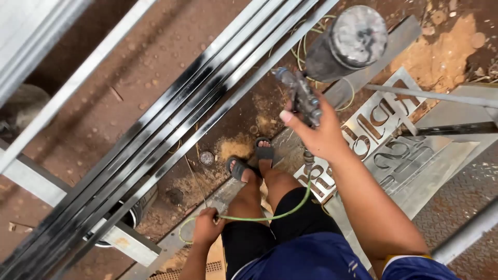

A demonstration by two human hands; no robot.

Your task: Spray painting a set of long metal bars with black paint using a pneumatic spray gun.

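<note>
The right hand [320, 136] has its fingers wrapped tight around the spray gun [303, 96], aimed at the black bars [171, 129] below. The left hand [207, 228] grips the green hose [270, 217]; keep it off the wet paint

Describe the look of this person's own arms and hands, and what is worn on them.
Both arms are bare from the hands up. The right hand and left hand wear no gloves, rings or watch that can be seen. A short dark blue sleeve with a yellow and white edge band covers the right upper arm. The left arm's sleeve is out of view.
</note>
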